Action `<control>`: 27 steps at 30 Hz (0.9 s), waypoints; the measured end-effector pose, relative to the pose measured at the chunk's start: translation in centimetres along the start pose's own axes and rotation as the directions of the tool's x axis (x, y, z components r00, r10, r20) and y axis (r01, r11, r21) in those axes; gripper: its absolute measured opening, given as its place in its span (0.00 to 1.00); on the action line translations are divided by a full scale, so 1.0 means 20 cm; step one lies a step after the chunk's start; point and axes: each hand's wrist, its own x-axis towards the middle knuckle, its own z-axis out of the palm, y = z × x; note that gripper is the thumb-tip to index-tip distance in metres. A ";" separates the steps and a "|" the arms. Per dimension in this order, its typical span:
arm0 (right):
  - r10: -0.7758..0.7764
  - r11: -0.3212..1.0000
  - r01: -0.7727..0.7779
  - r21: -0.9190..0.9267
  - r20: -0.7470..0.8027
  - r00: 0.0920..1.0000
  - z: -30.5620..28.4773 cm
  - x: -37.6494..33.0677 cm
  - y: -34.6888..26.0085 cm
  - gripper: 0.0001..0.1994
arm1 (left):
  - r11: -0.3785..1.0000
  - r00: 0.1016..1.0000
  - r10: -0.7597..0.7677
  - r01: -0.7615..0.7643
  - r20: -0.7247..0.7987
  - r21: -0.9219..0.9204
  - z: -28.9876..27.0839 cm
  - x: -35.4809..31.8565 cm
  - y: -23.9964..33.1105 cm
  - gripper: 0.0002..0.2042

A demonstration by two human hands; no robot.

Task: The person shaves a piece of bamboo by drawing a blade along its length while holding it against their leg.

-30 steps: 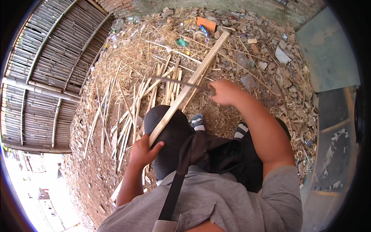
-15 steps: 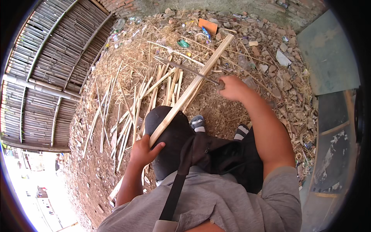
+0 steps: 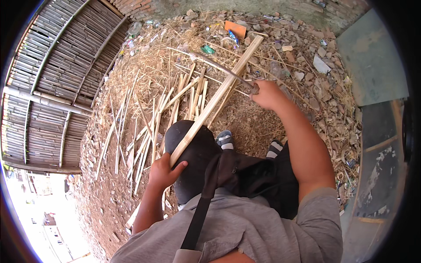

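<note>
My left hand [image 3: 164, 172] is clamped on the near end of a long bamboo slat [image 3: 215, 101] running far-right across my dark knee; my right hand [image 3: 268, 94] grips a curved blade [image 3: 221, 69] against it, above split strips [image 3: 149, 127] scattered left.

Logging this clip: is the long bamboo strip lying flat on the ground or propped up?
Propped up: the left hand grips the bamboo strip, slanting over the knee.
</note>
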 end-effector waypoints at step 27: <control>0.053 0.996 -0.052 0.073 -0.008 0.999 -0.01 0.08 0.16 0.23 | 0.999 0.997 -0.037 0.035 0.067 0.028 -0.04 0.01 0.01 0.31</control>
